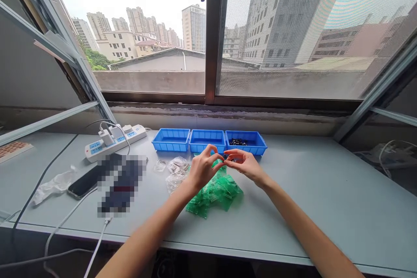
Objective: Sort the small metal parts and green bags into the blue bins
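My left hand [204,166] and my right hand [245,166] meet fingertip to fingertip above the table, both closed in a pinch. Something small and dark shows between their fingertips, too tiny to name. Beneath them lies a heap of green transparent plastic bags [224,193], partly covered by my left hand. Clear plastic packets [177,167] with pale contents sit to the left of the heap. Just behind my right hand, the right blue bin [257,145] holds small black pieces [237,142].
Two more blue bins, a left one [171,141] and a middle one [203,141], stand in the row. Farther left are a power strip [137,132] with plugs, a phone [83,184], a crumpled white wrapper [54,186] and cables. A metal-framed window [211,52] rises behind the table.
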A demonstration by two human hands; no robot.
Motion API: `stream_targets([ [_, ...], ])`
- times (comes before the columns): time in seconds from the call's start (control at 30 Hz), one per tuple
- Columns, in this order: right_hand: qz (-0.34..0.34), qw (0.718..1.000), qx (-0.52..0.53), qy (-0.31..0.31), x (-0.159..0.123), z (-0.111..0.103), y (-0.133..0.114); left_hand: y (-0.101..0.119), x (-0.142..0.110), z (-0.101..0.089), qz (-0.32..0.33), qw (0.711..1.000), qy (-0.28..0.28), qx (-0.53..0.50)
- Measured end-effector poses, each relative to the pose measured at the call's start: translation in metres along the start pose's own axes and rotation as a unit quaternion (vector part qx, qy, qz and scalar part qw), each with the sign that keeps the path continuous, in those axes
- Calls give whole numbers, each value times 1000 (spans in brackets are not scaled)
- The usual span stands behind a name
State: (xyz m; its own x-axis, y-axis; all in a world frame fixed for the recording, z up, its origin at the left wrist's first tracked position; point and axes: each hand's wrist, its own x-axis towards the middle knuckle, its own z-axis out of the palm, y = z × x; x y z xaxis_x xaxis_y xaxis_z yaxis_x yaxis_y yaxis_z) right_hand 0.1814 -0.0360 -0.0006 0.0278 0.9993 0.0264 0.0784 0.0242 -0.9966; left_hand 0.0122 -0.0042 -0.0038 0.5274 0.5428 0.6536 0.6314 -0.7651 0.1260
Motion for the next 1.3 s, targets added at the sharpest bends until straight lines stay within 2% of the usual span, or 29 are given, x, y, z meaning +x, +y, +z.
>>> stream_targets([
  [0.23,-16,1000,-21,-3,0,1,2,1,0,0,-38,998,-39,8],
  [0.47,-53,996,-75,-14,-1,1,3,6,-1,1,-44,996,-79,16],
  [0.63,-53,994,-92,-6,-1,1,2,5,-1,2,-43,997,-66,13],
  [0.93,-8,1000,-13,6,0,0,1,1,0,2,-36,999,-17,6],
  [1.13,5,1000,23,-11,1,0,4,0,-1,2,-24,1000,-6,-2],
  [1.3,1,1000,14,3,2,0,5,0,-2,3,-31,999,-13,5],
])
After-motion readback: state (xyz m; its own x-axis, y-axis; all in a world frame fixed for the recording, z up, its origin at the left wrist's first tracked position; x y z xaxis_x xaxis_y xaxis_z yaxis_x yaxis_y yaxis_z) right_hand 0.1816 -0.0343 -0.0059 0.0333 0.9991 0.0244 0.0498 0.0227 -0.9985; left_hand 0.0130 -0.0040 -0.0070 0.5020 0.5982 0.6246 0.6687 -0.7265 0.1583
